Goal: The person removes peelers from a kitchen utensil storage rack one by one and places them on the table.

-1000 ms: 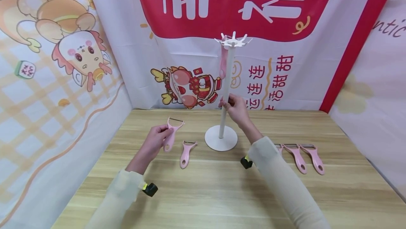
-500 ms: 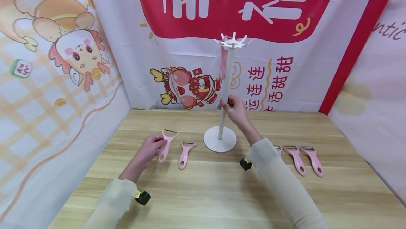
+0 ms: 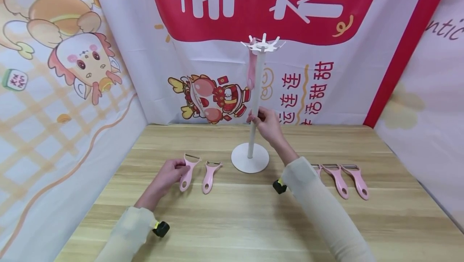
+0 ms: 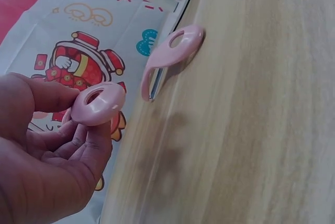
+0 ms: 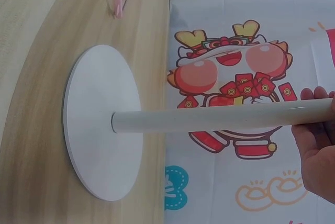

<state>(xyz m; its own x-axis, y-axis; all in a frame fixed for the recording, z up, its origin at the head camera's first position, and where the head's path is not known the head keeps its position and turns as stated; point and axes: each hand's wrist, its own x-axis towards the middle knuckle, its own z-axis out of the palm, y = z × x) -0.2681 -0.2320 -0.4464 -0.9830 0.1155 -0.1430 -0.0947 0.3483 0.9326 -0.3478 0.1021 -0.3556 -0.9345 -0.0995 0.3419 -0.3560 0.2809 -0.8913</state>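
Observation:
My left hand (image 3: pixel 169 176) pinches a pink peeler (image 3: pixel 187 175) by its handle, close over the table at the left; in the left wrist view the handle end with its oval hole faces the camera. Just right of it a second pink peeler (image 3: pixel 208 179) lies on the wood, blade end away from me. My right hand (image 3: pixel 267 125) grips the pole of a white stand (image 3: pixel 253 105) about halfway up. The stand is upright on its round base (image 5: pixel 102 130). From its crown of hooks (image 3: pixel 263 46) hangs another pink peeler (image 3: pixel 251 68), partly behind the pole.
On the right of the wooden table (image 3: pixel 232 221) lie three pink peelers (image 3: pixel 340 181) in a row, the nearest one partly covered by my right sleeve (image 3: pixel 319 201). A printed cloth backdrop (image 3: pixel 210 60) rises behind the table's far edge, with patterned cloth (image 3: pixel 72 113) along the left.
My left hand has come down and left with its peeler, now beside the lying peeler. The right hand keeps its hold on the pole. The view has shifted slightly.

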